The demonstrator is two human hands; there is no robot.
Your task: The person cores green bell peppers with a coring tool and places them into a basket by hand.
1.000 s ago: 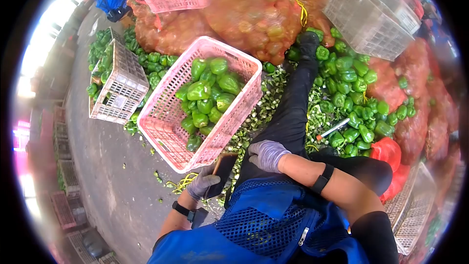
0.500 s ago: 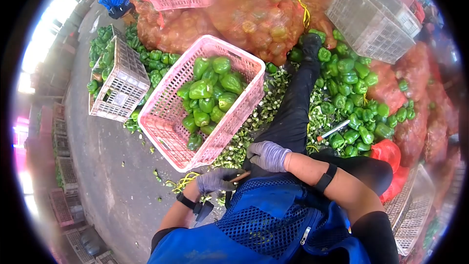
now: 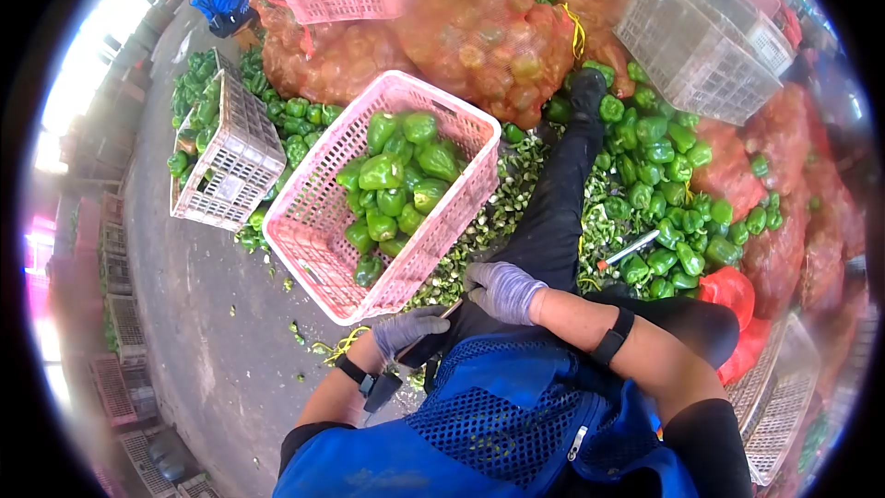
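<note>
My left hand (image 3: 410, 330), in a grey glove, is closed around a thin, narrow tool (image 3: 452, 310); only a short strip of it shows, and its kind is unclear. Resting by my thigh, my gloved right hand (image 3: 505, 291) has its fingers curled in; anything inside them is hidden. The two hands are apart, close to my lap. Just beyond them a pink plastic crate (image 3: 304, 244) stands tilted in view, partly filled with green bell peppers (image 3: 387, 198). Cut pepper stem pieces (image 3: 442, 281) cover the floor between the crate and my outstretched leg (image 3: 544, 207).
Loose peppers (image 3: 659, 157) and a tool with an orange end (image 3: 629, 249) lie right of my leg. Net sacks (image 3: 479, 37) rise behind. A pale crate (image 3: 241, 161) stands left, another crate (image 3: 696, 46) far right. Yellow cord (image 3: 343, 344) lies near my left wrist.
My left hand has risen slightly and turned, so the thin tool now points more upward. My right hand has shifted slightly; the crate and peppers look unchanged.
</note>
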